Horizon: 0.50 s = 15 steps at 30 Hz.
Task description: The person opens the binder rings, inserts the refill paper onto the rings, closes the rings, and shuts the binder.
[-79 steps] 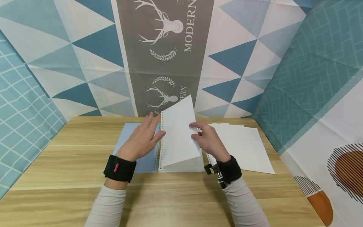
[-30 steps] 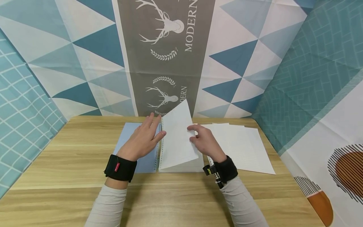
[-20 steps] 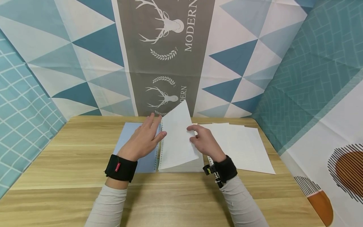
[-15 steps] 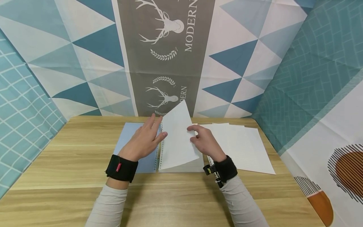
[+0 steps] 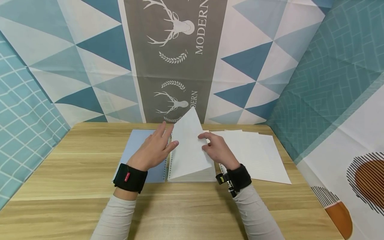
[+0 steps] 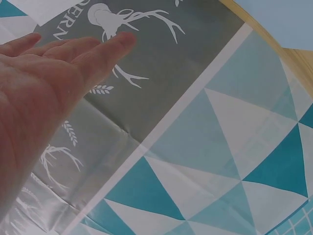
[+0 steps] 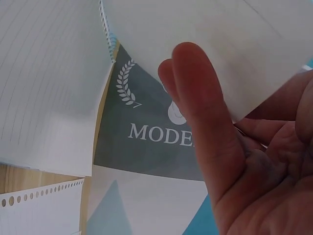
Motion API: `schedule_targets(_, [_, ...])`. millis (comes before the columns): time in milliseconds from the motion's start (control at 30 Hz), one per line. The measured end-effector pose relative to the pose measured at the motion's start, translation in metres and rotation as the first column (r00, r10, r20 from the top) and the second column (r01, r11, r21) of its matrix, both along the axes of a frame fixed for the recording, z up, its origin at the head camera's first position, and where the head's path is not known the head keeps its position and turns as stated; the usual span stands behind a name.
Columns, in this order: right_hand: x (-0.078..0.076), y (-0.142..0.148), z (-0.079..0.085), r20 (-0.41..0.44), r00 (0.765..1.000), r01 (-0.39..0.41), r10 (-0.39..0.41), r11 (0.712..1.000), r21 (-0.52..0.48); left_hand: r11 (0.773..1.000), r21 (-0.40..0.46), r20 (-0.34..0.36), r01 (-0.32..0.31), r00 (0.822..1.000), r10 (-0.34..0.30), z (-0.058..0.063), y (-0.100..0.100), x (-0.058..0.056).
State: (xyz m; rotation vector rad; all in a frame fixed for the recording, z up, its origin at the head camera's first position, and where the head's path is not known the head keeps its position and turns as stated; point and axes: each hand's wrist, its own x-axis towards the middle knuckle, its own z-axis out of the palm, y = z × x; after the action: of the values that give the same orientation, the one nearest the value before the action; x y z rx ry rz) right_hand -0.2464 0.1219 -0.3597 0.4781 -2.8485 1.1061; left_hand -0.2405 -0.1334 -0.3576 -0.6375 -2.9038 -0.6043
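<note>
At the centre of the head view, a white page [image 5: 190, 146] stands raised and slanted over an open notebook [image 5: 204, 175], its right edge pinched between the thumb and forefinger of the right hand [image 5: 217, 148]; compared with the earliest frame, the page's top corner sits lower and further left, and the right hand lies a little further left too; the left hand [image 5: 153, 150], left of centre, has edged slightly to the right since then, its fingers extended and grasping nothing, spread above the blue cover [image 5: 157, 171] and the row of binding holes; the blue cover and the loose sheets [image 5: 261, 156] at right of centre keep their places on the wooden table [image 5: 186, 213]; whether the left fingertips touch the page I cannot tell; the left hand hides the middle of the blue cover, the raised page hides most of the notebook beneath it, and the right hand covers part of the loose sheets' left side; both sleeves [image 5: 115, 216] are cut off by the bottom edge; the left wrist view shows only part of that hand, cropped at the left edge, before the patterned cloth [image 6: 171, 112]; the page runs out of the right wrist view at upper right.
</note>
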Motion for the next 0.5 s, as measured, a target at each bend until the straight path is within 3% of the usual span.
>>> schedule_targets(500, [-0.0029, -0.0012, -0.0031, 0.031, 1.0, -0.004, 0.003, 1.0, 0.01, 1.0, -0.014, 0.001, 0.013, 1.0, -0.013, -0.0025, 0.0026, 0.0001])
